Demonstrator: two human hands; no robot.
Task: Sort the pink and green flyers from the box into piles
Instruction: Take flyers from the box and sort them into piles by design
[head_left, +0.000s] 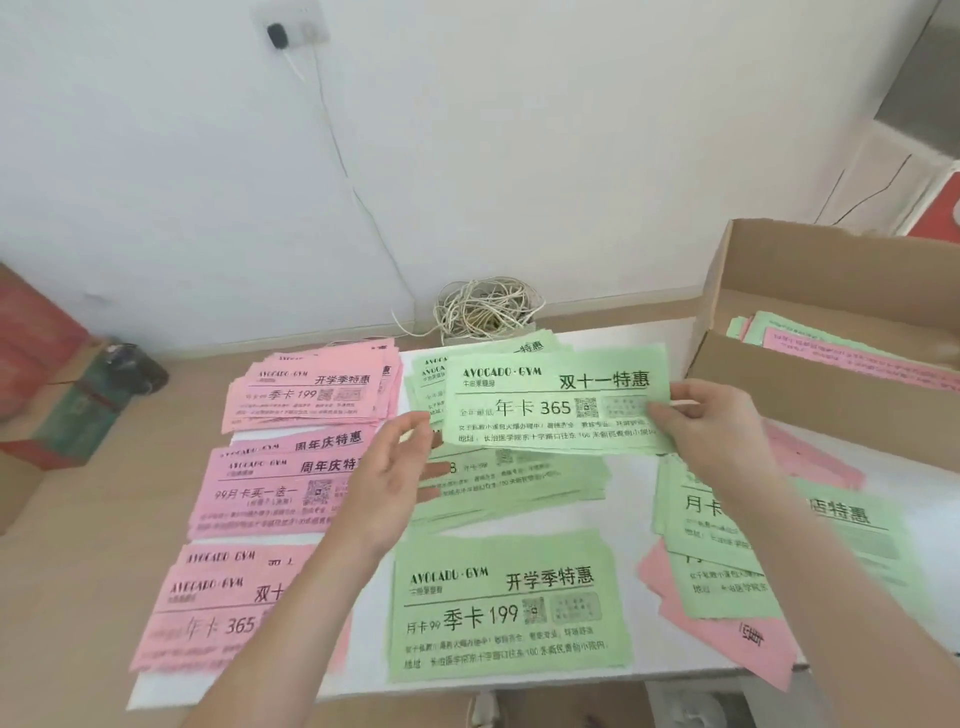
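Green flyer (556, 400) in a pinch of the right hand (698, 423), left hand (392, 475) slack-fingered beside its left edge.

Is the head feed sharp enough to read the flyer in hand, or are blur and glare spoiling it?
Head view throughout: held green flyer in the right hand reads sharply; near-left pink pile is smeared, small print lost; light soft and even, no glare; corners stretched, cardboard box skewed.
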